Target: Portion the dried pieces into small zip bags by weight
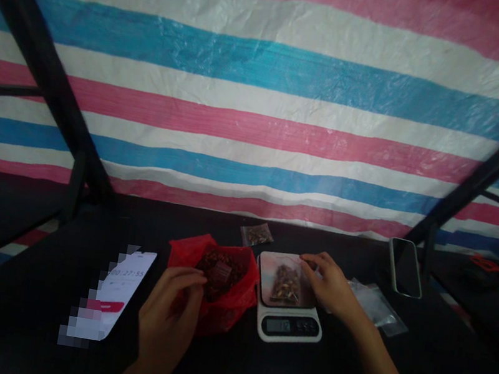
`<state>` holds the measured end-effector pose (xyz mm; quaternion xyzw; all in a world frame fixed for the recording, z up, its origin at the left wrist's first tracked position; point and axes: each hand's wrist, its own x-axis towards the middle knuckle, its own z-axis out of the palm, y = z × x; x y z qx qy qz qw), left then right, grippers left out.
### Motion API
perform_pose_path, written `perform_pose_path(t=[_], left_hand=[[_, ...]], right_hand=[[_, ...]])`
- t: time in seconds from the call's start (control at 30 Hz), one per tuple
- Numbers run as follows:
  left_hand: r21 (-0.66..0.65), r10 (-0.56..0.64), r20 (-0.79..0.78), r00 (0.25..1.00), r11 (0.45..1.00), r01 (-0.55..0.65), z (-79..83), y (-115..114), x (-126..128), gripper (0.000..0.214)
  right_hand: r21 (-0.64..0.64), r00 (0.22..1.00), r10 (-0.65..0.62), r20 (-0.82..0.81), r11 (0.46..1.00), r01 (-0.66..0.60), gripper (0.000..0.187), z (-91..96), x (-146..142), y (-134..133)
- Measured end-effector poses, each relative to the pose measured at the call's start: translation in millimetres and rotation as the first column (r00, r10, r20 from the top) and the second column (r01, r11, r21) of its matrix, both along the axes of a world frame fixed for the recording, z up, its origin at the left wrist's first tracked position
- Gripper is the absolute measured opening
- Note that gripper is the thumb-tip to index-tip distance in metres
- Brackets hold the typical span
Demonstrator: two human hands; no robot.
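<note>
My left hand (pixel 171 307) is at the near left rim of a red plastic bag (pixel 234 311), thumb and fingertips drawn together; what they pinch, if anything, I cannot make out. Inside the bag lie brown dried pieces (pixel 213 263) and a small clear packet with print. To the right, a white kitchen scale (pixel 263 325) has a lit display whose digits are blurred. On its plate rests a small clear plastic bag (pixel 287 284), partly filled with dried brown and pale bits. The fingers of my right hand (pixel 328 285) are closed at that bag's upper right corner.
A filled clear sachet (pixel 257 234) lies behind the scale. Flat clear bags (pixel 377 308) are right of my right hand. A phone showing a timer (pixel 129 288) lies at left, another phone (pixel 406 269) at back right. Black frame bars and a striped sheet (pixel 261 113) bound the black table.
</note>
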<state>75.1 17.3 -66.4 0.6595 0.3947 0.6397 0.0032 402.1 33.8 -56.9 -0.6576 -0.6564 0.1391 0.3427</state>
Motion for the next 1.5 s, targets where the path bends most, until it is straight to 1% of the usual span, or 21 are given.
perform_pose_path(t=[0.1, 0.17, 0.23, 0.3, 0.33, 0.4, 0.47, 0.57, 0.67, 0.7, 0.77, 0.87, 0.93, 1.0, 1.07, 1.13, 1.23, 1.33, 1.4, 1.43, 1.5], left_hand=[[-0.016, -0.027, 0.016, 1.0, 0.999, 0.027, 0.0, -2.2, 4.0, 0.017], [-0.045, -0.056, 0.038, 0.998, 0.997, 0.058, -1.0, -6.6, 9.6, 0.017], [-0.11, -0.097, 0.098, 0.99, 0.988, 0.108, -2.4, -13.5, 18.2, 0.016], [-0.227, -0.129, 0.213, 0.969, 0.958, 0.177, -3.4, -21.3, 28.5, 0.012], [-0.293, -0.139, 0.279, 0.95, 0.93, 0.222, -3.4, -24.7, 33.6, 0.012], [-0.423, -0.145, 0.396, 0.907, 0.848, 0.32, -2.0, -29.1, 42.1, 0.025], [-0.496, -0.144, 0.499, 0.854, 0.761, 0.418, 0.7, -29.9, 47.3, 0.036], [-0.523, -0.128, 0.648, 0.751, 0.641, 0.561, 2.4, -26.6, 49.9, 0.041], [-0.539, -0.021, 0.758, 0.652, 0.542, 0.644, -4.0, -22.3, 51.4, 0.045], [-0.535, 0.029, 0.792, 0.61, 0.516, 0.669, -7.9, -21.2, 52.2, 0.048], [-0.486, 0.117, 0.863, 0.492, 0.459, 0.743, -16.7, -19.7, 53.9, 0.055], [-0.365, 0.182, 0.93, 0.319, 0.351, 0.862, -28.0, -21.3, 53.3, 0.061], [-0.297, 0.187, 0.95, 0.25, 0.29, 0.91, -32.8, -24.8, 50.3, 0.06], [-0.255, 0.178, 0.961, 0.212, 0.265, 0.93, -36.1, -28.7, 47.1, 0.059], [-0.241, 0.159, 0.965, 0.206, 0.247, 0.938, -38.9, -31.4, 46.0, 0.058], [-0.246, 0.15, 0.965, 0.216, 0.228, 0.942, -42.3, -31.8, 47.1, 0.058], [-0.248, 0.155, 0.963, 0.22, 0.191, 0.95, -49.5, -29.3, 49.6, 0.061], [-0.235, 0.129, 0.968, 0.216, 0.162, 0.958, -56.6, -26.1, 50.6, 0.063], [-0.259, 0.12, 0.963, 0.241, 0.168, 0.951, -58.2, -24.8, 51.6, 0.068], [-0.289, 0.128, 0.955, 0.268, 0.186, 0.939, -57.2, -24.6, 52.4, 0.071], [-0.373, 0.139, 0.927, 0.349, 0.239, 0.896, -51.3, -25.1, 53.6, 0.08]], right_hand=[[-0.009, 0.999, 0.007, -0.053, 1.0, -0.007, 0.025, 0.6, -4.6, 1.1], [-0.025, 0.987, 0.03, -0.158, 0.999, -0.034, 0.027, 6.3, -10.2, 0.5], [-0.042, 0.951, 0.081, -0.3, 0.994, -0.098, 0.033, 17.7, -19.3, -1.7], [-0.021, 0.898, 0.165, -0.408, 0.982, -0.19, 0.039, 33.8, -32.8, -5.3], [0.006, 0.875, 0.209, -0.437, 0.973, -0.229, 0.04, 42.5, -41.3, -7.4], [0.055, 0.836, 0.276, -0.474, 0.957, -0.284, 0.041, 58.5, -61.2, -11.6], [0.08, 0.808, 0.313, -0.499, 0.945, -0.316, 0.041, 69.3, -83.7, -14.6], [0.071, 0.8, 0.286, -0.528, 0.953, -0.293, 0.041, 72.9, -116.7, -14.6], [0.063, 0.787, 0.203, -0.583, 0.977, -0.205, 0.04, 66.1, -141.4, -7.8], [0.062, 0.781, 0.183, -0.597, 0.981, -0.182, 0.039, 62.9, -147.1, -4.6], [0.029, 0.784, 0.154, -0.601, 0.985, -0.171, 0.035, 56.6, -154.5, 2.2], [-0.075, 0.816, 0.122, -0.565, 0.977, -0.198, 0.033, 49.0, -158.7, 10.1], [-0.113, 0.834, 0.131, -0.536, 0.968, -0.225, 0.034, 46.0, -159.1, 12.6], [-0.144, 0.842, 0.173, -0.51, 0.948, -0.283, 0.034, 44.7, -158.7, 13.4], [-0.22, 0.846, 0.215, -0.487, 0.907, -0.358, 0.031, 44.3, -158.2, 13.4], [-0.29, 0.859, 0.224, -0.46, 0.877, -0.383, 0.028, 44.0, -158.0, 13.6], [-0.312, 0.883, 0.221, -0.414, 0.876, -0.366, 0.022, 43.1, -158.7, 14.1], [-0.319, 0.884, 0.225, -0.411, 0.872, -0.37, 0.019, 41.8, -159.7, 13.7], [-0.299, 0.878, 0.223, -0.424, 0.88, -0.369, 0.019, 40.9, -159.0, 13.1], [-0.279, 0.87, 0.233, -0.434, 0.884, -0.375, 0.019, 40.5, -158.0, 12.9], [-0.222, 0.852, 0.265, -0.451, 0.891, -0.395, 0.018, 40.3, -154.5, 13.1]])
